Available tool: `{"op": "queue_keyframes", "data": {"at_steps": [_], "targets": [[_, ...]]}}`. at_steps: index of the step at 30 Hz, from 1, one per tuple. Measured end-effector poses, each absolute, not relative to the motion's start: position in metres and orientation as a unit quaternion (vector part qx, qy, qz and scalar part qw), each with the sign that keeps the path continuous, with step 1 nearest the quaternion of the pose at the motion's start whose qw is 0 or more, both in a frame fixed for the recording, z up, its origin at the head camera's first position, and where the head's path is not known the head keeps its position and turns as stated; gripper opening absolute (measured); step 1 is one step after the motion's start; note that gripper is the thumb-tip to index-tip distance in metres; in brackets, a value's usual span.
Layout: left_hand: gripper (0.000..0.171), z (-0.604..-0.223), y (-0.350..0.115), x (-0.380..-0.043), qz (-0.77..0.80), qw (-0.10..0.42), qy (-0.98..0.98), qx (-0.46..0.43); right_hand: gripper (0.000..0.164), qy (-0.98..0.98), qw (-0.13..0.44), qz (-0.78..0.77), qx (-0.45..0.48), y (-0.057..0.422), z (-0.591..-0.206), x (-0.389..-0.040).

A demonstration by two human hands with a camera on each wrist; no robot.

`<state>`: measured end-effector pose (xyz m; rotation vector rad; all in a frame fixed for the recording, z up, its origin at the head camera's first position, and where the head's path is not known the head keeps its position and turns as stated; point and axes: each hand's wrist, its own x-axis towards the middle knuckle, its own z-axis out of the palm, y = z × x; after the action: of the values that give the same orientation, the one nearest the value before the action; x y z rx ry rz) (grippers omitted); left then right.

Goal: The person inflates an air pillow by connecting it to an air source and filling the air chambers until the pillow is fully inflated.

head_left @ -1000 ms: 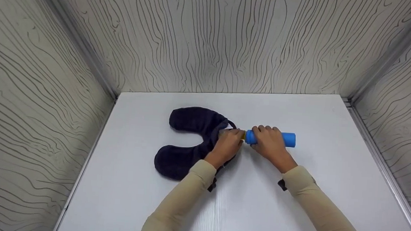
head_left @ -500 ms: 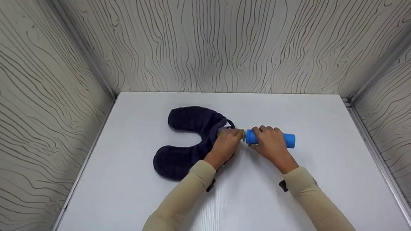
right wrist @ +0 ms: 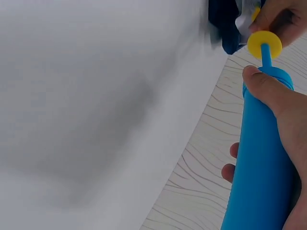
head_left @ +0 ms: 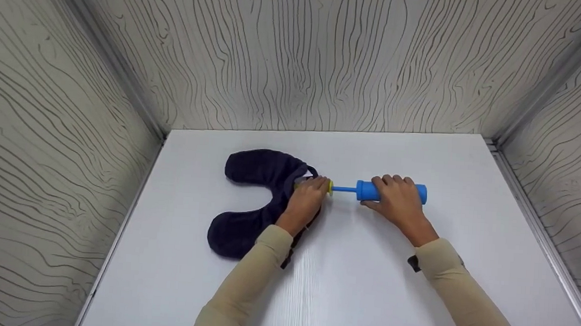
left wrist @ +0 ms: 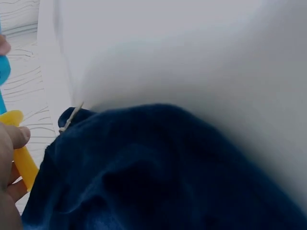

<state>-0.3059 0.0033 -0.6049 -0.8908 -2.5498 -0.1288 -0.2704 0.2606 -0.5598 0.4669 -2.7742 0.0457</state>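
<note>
A dark blue U-shaped neck pillow [head_left: 257, 167] lies on the white tabletop. At its right side my left hand [head_left: 304, 204] holds the yellow end [left wrist: 26, 167] of a hand pump, fingers wrapped round it against the pillow. How that end joins the pillow is hidden by the hand. My right hand [head_left: 400, 202] grips the pump's blue barrel [right wrist: 261, 158], thumb near its collar. Between the two hands a thin blue rod [head_left: 344, 189] shows, running from the barrel to a yellow disc [right wrist: 254, 45].
The white table [head_left: 172, 287] is bounded by a wood-grain patterned back wall [head_left: 297, 57] and similar panels at left and right. A dark strap loop [head_left: 313, 170] sticks out at the pillow's right edge, beside a small white tag.
The hands have moved apart, drawing the rod out of the barrel. My left hand and the pillow shifted left, while my right hand moved right with the barrel.
</note>
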Motion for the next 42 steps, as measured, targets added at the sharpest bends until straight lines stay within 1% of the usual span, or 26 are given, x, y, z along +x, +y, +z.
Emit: {"op": "queue_keyframes", "data": {"at_steps": [7, 12, 16, 22, 24, 30, 33, 37, 42], "targets": [[0.027, -0.608, -0.005, -0.310, -0.055, 0.234, -0.918, -0.314, 0.066, -0.973, 0.165, 0.028, 0.158, 0.277, -0.554, -0.268], [0.019, -0.609, -0.009, -0.311, -0.074, 0.249, -0.915, -0.308, 0.068, -0.975, 0.166, 0.022, 0.149, 0.286, -0.551, -0.269], [0.017, -0.611, -0.010, -0.310, -0.085, 0.259, -0.912, -0.308, 0.069, -0.973, 0.172, 0.019, 0.151, 0.289, -0.553, -0.269], [0.012, -0.608, -0.004, -0.307, -0.094, 0.269, -0.908, -0.308, 0.069, -0.966, 0.198, 0.021, 0.166, 0.281, -0.558, -0.266], [0.009, -0.606, 0.000, -0.306, -0.097, 0.267, -0.906, -0.313, 0.069, -0.964, 0.204, 0.022, 0.169, 0.275, -0.560, -0.265], [0.006, -0.600, 0.007, -0.301, -0.117, 0.259, -0.906, -0.314, 0.067, -0.957, 0.226, 0.025, 0.178, 0.253, -0.566, -0.265], [0.008, -0.597, 0.009, -0.299, -0.119, 0.268, -0.904, -0.311, 0.067, -0.951, 0.246, 0.017, 0.186, 0.242, -0.571, -0.268], [0.018, -0.596, 0.011, -0.298, -0.113, 0.277, -0.901, -0.316, 0.069, -0.945, 0.266, 0.013, 0.193, 0.231, -0.576, -0.270], [0.026, -0.597, 0.013, -0.298, -0.102, 0.264, -0.902, -0.327, 0.069, -0.947, 0.255, 0.026, 0.194, 0.224, -0.577, -0.272]]}}
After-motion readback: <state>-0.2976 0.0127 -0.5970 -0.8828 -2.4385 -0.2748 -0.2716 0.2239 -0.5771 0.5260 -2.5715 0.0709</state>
